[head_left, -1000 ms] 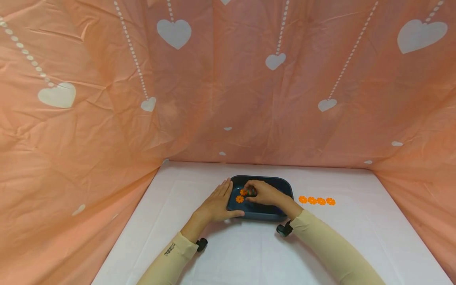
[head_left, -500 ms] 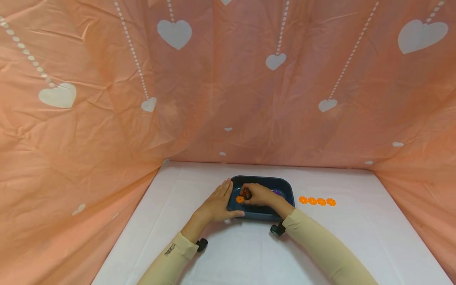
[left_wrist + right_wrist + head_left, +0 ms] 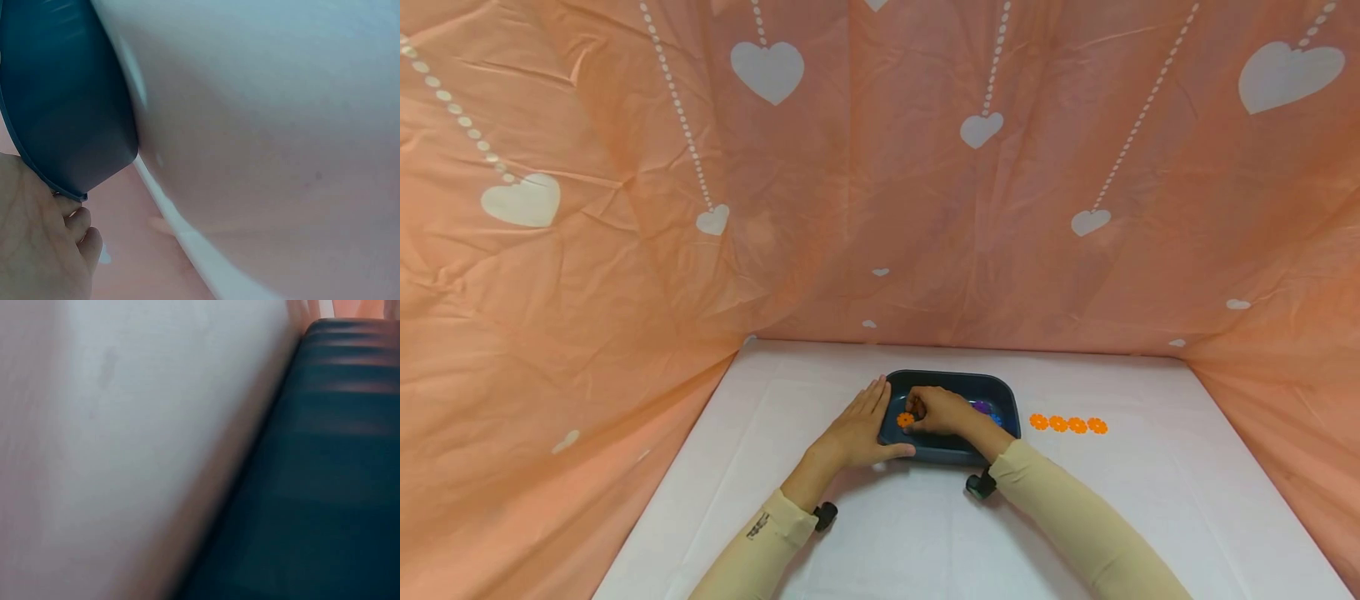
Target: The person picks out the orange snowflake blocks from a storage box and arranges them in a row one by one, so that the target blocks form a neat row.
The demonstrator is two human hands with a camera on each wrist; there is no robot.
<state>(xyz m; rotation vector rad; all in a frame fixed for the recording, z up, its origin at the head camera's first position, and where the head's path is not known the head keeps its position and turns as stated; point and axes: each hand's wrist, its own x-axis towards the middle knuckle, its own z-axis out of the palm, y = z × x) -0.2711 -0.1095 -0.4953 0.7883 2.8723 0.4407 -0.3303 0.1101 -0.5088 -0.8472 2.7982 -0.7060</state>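
Observation:
A dark blue tray [image 3: 951, 457] with rounded corners stands on the white table. My left hand [image 3: 853, 429] lies along its left end, fingers straight against the side and thumb at the front corner. In the left wrist view, the fingers [image 3: 78, 220] of that hand are at the tray's rim. My right hand [image 3: 943, 412] reaches down inside the tray, its fingers curled. Thumb and forefinger pinch at an orange flower-shaped piece [image 3: 905, 420] in the left part; the fingers hide what lies behind them. The right wrist view shows only the tray's outer wall [image 3: 312, 487].
Purple [image 3: 982, 407] and blue pieces [image 3: 996, 419] lie in the right part of the tray, partly behind the right wrist. Several orange flower-shaped pieces [image 3: 1067, 423] form a row on the table to the right. A pink curtain with hearts [image 3: 925, 250] hangs behind.
My right hand has shifted a little left and down inside the tray, covering one of two orange pieces seen before. Purple and blue pieces have come into sight. The left hand stays put.

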